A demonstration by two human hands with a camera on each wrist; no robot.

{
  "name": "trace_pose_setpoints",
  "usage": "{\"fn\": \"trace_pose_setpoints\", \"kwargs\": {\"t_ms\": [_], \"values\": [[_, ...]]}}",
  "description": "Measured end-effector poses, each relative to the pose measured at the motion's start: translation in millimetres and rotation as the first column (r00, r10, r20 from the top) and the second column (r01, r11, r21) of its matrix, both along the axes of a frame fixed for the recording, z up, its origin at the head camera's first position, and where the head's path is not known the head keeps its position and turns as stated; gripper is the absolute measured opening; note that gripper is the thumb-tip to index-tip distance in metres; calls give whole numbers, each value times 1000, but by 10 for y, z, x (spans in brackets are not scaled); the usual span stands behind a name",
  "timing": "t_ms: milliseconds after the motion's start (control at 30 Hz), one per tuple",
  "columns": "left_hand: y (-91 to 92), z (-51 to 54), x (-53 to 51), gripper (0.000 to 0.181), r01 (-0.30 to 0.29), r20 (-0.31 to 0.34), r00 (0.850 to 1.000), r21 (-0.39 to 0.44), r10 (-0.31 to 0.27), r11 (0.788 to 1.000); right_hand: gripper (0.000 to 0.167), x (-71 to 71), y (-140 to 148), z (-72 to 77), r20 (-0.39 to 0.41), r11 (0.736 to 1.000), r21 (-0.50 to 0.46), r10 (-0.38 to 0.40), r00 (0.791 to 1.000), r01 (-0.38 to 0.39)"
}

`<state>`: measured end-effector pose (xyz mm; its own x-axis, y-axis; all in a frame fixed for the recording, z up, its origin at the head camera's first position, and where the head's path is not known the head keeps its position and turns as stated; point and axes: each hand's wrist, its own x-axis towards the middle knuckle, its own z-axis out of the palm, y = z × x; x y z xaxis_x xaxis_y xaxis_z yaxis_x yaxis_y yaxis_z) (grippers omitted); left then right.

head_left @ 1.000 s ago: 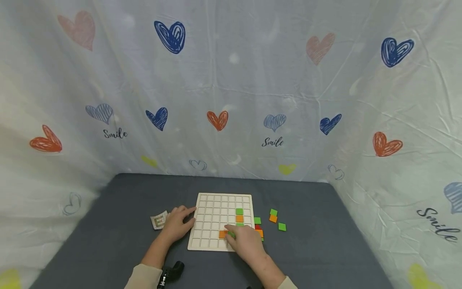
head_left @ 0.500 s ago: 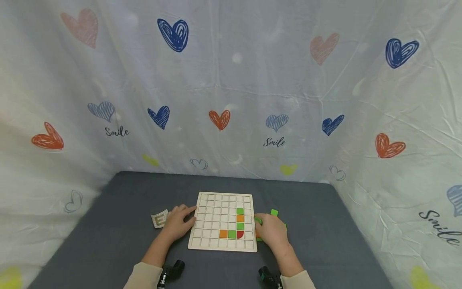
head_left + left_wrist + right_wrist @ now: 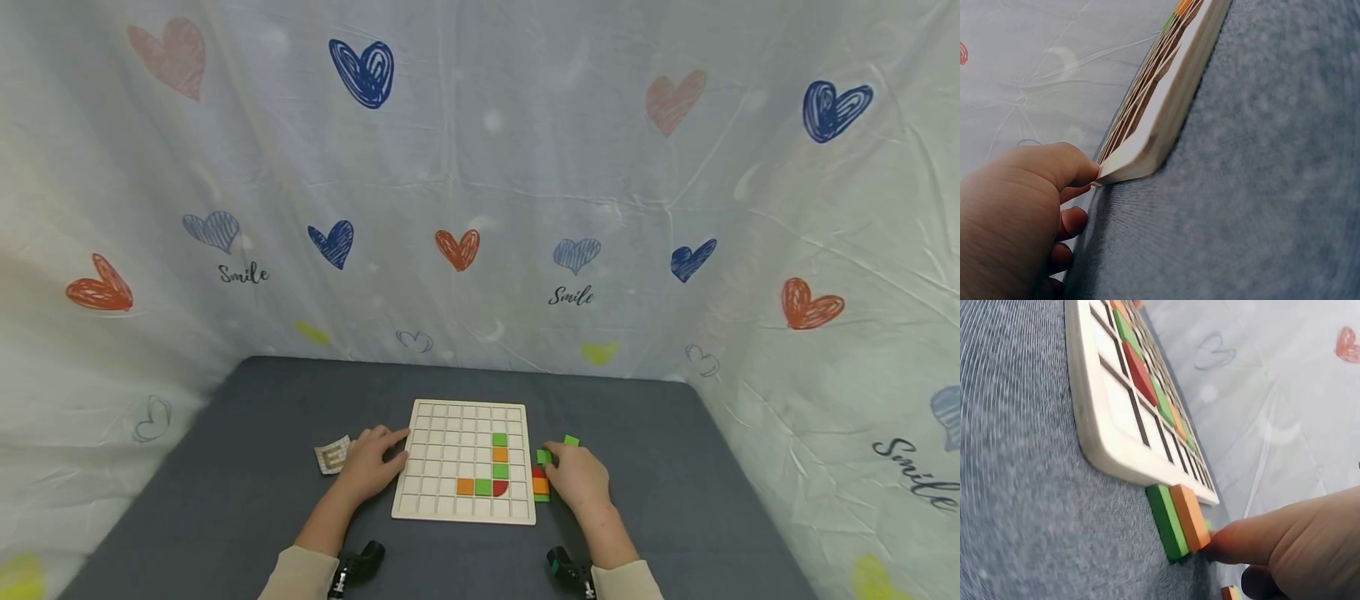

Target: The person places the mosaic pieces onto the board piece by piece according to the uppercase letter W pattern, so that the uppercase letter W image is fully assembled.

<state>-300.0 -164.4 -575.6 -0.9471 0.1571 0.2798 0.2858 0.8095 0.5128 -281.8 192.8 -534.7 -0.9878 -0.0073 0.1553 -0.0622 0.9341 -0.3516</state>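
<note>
The pale gridded board (image 3: 442, 505) lies on the dark table. My left hand (image 3: 367, 468) rests at its left edge, fingers loosely bent; the thumb touches the rim in the left wrist view. An L of tiles sits in the grid: green (image 3: 499, 439), orange (image 3: 499, 454) and green (image 3: 500, 471) downward to a round-cornered red one (image 3: 500, 488), with green (image 3: 483, 487) and orange (image 3: 465, 487) to its left. Right of the board, my right hand (image 3: 582, 480) pinches a green tile (image 3: 543, 457) between thumb and index finger.
Red, orange and green tiles (image 3: 541, 485) lie against the board's right side, below the right fingers. Another green tile (image 3: 572, 440) lies behind the right hand. A small patterned card (image 3: 332, 456) is left of the left hand. A printed curtain surrounds the table's back.
My right hand has left the board's tiles and moved right, uncovering the red corner tile. The green tile now pinched has shifted slightly away from the board. My left hand stays at the edge.
</note>
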Motion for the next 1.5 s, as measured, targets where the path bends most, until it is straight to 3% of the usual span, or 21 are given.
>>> {"fn": "trace_pose_setpoints", "kwargs": {"t_ms": [200, 333, 667, 800, 1133, 1300, 1500], "values": [[6, 13, -48, 40, 3, -11, 1000, -8, -3, 1000, 27, -59, 69, -5, -26, 999, -14, 29, 999, -29], [-2, 6, -22, 39, 3, -18, 1000, 6, -2, 1000, 22, -52, 91, 77, -5, 999, -14, 43, 999, -43], [-18, -13, 20, 39, -20, 1, 1000, 32, 20, 999, 24, -20, -44, 572, -25, 982, -177, 62, 998, -65], [-17, -10, 21, 39, -22, -4, 1000, 31, 23, 999, 23, 25, -171, 684, -59, 967, -231, 96, 994, -107], [-2, -14, -1, 37, -16, -25, 1000, 26, 16, 1000, 22, 88, -451, 663, -173, 943, -177, 250, 952, -280], [-9, -36, 21, 38, -12, -15, 1000, 26, 13, 1000, 23, 95, -524, 606, -144, 941, -159, 277, 950, -299], [-11, -31, 1, 37, -8, -63, 998, 18, 10, 1000, 22, 55, -695, 533, -102, 928, -131, 336, 936, -348]]}}
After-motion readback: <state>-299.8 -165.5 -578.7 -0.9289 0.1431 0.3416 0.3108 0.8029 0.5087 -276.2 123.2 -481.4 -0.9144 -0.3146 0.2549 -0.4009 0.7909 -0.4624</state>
